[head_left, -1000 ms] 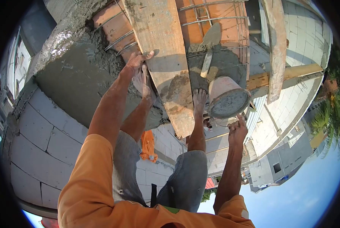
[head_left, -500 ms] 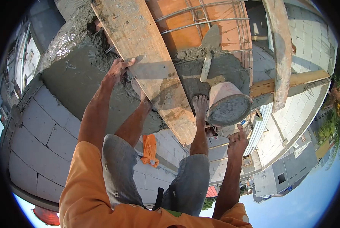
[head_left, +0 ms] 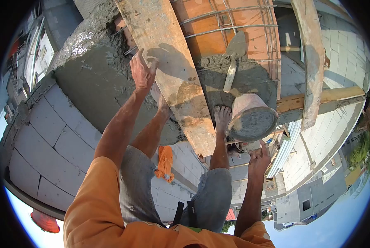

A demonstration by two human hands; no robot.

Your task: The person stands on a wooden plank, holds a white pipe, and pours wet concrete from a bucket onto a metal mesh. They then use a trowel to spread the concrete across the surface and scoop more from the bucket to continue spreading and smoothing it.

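Look at the left hand (head_left: 143,72). It's up against the left edge of the long wooden plank (head_left: 172,70), fingers spread wide, the palm at the wood rather than wrapped around it. It's open and flat, with no grip on anything.

The plank is the thing to watch. Its long axis runs from just beside the person's bare feet (head_left: 222,118) up and away, leaning a little to the left at the far end. It lies across the wet concrete (head_left: 98,87) and the rebar (head_left: 234,25) over the orange formwork. The left hand meets it about halfway along, on the concrete side.

The right hand (head_left: 259,159) is well apart from the plank, low on the other side of the legs. Its fingers are half-curled and pointing up, and I can't make out anything in them. It hangs just beneath the bucket (head_left: 253,120), which is full of grey mix and tilted, close to the right foot. I can't tell whether the fingers touch the bucket.

Beyond the bucket a trowel (head_left: 233,62) lies on the mortar, its handle towards the feet. So the left hand is clearly the nearer to the plank, and the right is the nearer to the bucket.
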